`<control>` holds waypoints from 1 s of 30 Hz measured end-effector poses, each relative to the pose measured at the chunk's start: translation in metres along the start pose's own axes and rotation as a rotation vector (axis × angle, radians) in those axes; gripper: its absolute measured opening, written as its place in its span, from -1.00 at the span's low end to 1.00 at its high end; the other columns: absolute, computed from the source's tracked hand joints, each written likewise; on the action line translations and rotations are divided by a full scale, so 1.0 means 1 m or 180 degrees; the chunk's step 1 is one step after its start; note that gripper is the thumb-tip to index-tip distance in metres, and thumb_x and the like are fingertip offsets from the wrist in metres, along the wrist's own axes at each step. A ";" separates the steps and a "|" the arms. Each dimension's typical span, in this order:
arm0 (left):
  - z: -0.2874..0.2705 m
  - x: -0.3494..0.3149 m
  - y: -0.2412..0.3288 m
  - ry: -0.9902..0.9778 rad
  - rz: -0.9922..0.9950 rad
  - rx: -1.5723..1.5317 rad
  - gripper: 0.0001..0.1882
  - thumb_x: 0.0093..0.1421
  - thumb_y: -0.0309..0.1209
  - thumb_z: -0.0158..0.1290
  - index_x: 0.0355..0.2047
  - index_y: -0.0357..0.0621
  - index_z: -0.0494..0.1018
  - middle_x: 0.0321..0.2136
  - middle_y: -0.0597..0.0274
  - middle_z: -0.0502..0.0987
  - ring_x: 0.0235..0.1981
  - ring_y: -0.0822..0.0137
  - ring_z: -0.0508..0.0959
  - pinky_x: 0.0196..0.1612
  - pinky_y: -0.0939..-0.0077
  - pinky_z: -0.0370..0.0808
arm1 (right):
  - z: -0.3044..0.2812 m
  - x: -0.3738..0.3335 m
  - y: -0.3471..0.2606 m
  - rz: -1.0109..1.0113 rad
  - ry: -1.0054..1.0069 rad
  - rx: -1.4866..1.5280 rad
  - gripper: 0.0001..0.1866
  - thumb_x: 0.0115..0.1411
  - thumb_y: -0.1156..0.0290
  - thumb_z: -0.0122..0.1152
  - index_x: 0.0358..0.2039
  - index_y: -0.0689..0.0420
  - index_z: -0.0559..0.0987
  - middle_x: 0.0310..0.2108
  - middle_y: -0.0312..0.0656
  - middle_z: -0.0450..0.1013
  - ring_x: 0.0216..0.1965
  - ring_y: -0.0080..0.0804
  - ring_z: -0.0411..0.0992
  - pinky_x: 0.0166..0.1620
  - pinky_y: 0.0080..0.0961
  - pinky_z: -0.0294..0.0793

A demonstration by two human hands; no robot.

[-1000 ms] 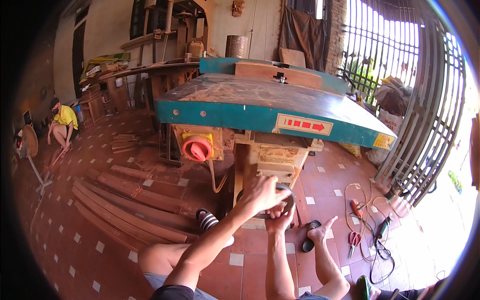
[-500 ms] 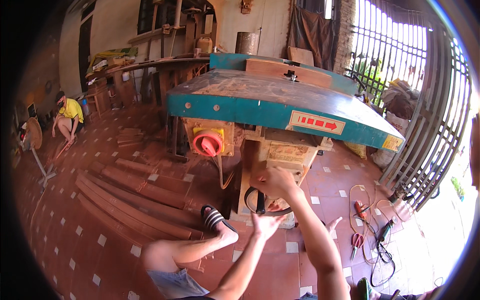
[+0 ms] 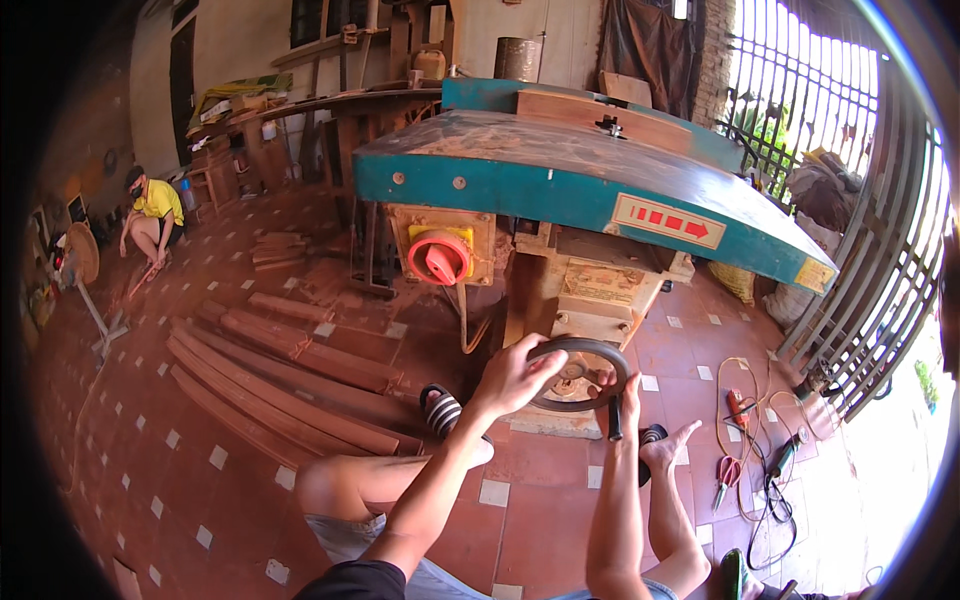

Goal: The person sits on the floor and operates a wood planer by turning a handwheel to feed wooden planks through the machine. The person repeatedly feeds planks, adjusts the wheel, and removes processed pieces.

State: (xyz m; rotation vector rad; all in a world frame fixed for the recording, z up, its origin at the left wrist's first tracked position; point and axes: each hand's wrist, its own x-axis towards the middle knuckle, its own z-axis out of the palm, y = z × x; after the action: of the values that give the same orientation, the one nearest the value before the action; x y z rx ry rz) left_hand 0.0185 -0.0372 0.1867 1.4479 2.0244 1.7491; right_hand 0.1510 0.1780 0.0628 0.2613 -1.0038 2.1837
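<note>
On the black wheel (image 3: 590, 345) under the green-edged table (image 3: 520, 190), right hand (image 3: 627, 392) grips the right rim by the handle (image 3: 615, 420); left hand (image 3: 513, 378) sits at the left rim, can't tell from here if it's closed. Opposite sides, probably for balanced leverage. Boards (image 3: 285, 394) lie left, orange tool (image 3: 738, 405) right, likely for legroom.

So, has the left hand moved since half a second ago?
Yes. Judged against the red switch, the left hand moved up and left, to the handwheel's upper-left rim.
</note>
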 end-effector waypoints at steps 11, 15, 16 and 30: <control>0.120 -0.062 -0.139 0.0414 -0.1345 -0.5348 -0.22 0.32 0.34 -0.21 -0.06 -0.15 0.57 -0.10 0.14 0.63 -0.02 0.17 0.56 0.16 0.19 0.44 | 0.146 0.071 -0.051 0.0537 -0.0995 -0.4193 -0.47 0.38 -0.01 0.07 -0.19 0.29 0.68 -0.27 -0.10 0.65 -0.22 -0.34 0.59 -0.12 -0.33 0.51; 0.187 -0.049 -0.086 0.0749 -0.1152 -0.6880 -0.27 0.25 0.36 -0.10 -0.40 -0.14 0.57 -0.30 0.20 0.60 -0.01 0.09 0.55 0.18 0.10 0.43 | 0.218 0.104 -0.031 0.0999 -0.2412 -0.6531 -0.53 0.33 -0.04 0.13 -0.34 0.11 0.75 -0.49 -0.11 0.63 -0.36 -0.31 0.61 -0.16 -0.32 0.56; 0.191 -0.039 -0.073 0.1260 -0.1430 -0.7072 -0.30 0.28 0.31 -0.12 -0.61 -0.09 0.40 -0.51 0.27 0.46 -0.20 0.15 0.53 0.11 0.13 0.44 | 0.230 0.105 -0.027 0.1291 -0.2415 -0.6654 -0.53 0.32 -0.05 0.13 -0.37 0.08 0.75 -0.53 -0.10 0.61 -0.37 -0.30 0.61 -0.16 -0.33 0.56; -0.035 0.018 -0.020 -0.0910 -0.0040 -0.0425 -0.60 0.41 -0.09 0.03 -0.18 -0.23 0.56 -0.43 0.26 0.64 -0.42 0.40 0.62 -0.41 0.44 0.49 | 0.032 -0.016 0.055 -0.0162 0.0602 0.0771 -0.53 0.44 -0.12 -0.05 -0.43 -0.02 0.47 -0.44 -0.36 0.34 -0.26 -0.43 0.32 -0.07 -0.18 0.37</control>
State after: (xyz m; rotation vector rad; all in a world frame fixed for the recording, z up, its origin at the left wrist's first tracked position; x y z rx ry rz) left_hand -0.0240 -0.0476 0.1904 1.5374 1.7364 1.5360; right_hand 0.1221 0.1211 0.0451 0.1846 -0.6232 2.2353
